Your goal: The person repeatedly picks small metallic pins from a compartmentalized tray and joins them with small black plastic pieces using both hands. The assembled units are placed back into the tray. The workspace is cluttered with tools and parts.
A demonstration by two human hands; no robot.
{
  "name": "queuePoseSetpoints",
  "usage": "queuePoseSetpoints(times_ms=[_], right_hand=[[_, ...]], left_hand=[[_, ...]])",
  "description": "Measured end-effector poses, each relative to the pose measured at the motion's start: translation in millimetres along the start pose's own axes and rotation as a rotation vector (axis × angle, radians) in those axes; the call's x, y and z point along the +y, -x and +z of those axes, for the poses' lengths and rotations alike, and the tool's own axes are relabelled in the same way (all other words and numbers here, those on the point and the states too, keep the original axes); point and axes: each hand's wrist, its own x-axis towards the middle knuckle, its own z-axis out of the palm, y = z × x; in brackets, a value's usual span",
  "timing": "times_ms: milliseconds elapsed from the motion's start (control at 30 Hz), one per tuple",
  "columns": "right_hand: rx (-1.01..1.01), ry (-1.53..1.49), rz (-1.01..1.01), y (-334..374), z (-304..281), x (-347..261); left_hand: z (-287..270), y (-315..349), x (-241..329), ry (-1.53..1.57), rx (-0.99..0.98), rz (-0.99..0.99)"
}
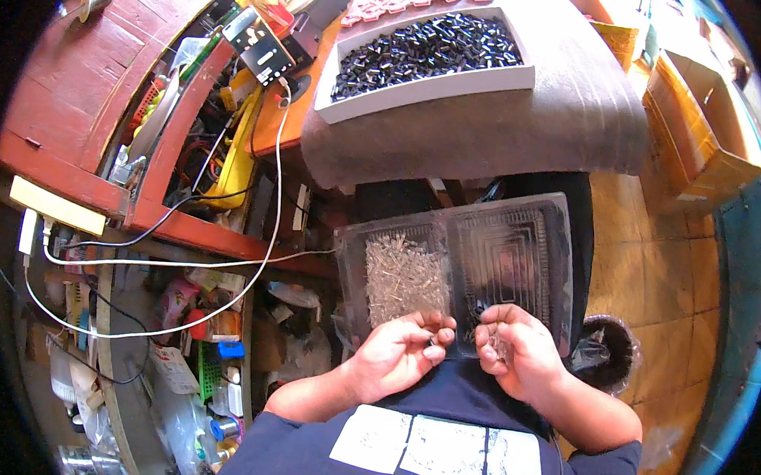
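A clear plastic clamshell tray (518,245) rests across my lap. Its left half holds a heap of small, thin silvery metal pieces (404,277). Over the heap's near edge, my left hand (400,350) is pinched, thumb against fingertips, on a tiny piece too small to name. My right hand (525,353) curls at the near edge of the right half, its fingers closed around a small bunch of thin metal pieces (499,345). A few dark slivers lie by its fingertips. The hands are close together but apart.
Ahead, a table with a brown cover (454,138) bears a white box (431,92) of small black parts and several red pieces (410,0). White cables (271,223) run from a power strip (55,206) at left. A lined bin (607,353) and cardboard box (692,125) stand right.
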Motion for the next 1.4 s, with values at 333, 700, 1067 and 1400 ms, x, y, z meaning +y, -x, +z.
queuePoseSetpoints(times_ms=[333, 700, 1067, 1400], right_hand=[[-0.225, 0.144, -0.026, 2.4, -9.4, 0.3], [-0.152, 0.254, 0.031, 0.6, -0.1, -4.2], [-0.182, 0.16, -0.003, -5.1, -1.8, 1.3], [-0.175, 0.128, -0.039, -9.7, -11.4, 7.5]], left_hand=[[4.5, 3.1, -9.3, -0.247, 0.038, 0.1], [8.7, -3.4, -4.8, -0.141, -0.129, 0.11], [8.3, -2.8, -6.8, -0.14, -0.131, 0.078], [2.8, -7.9, -14.4, -0.321, -0.054, 0.174]])
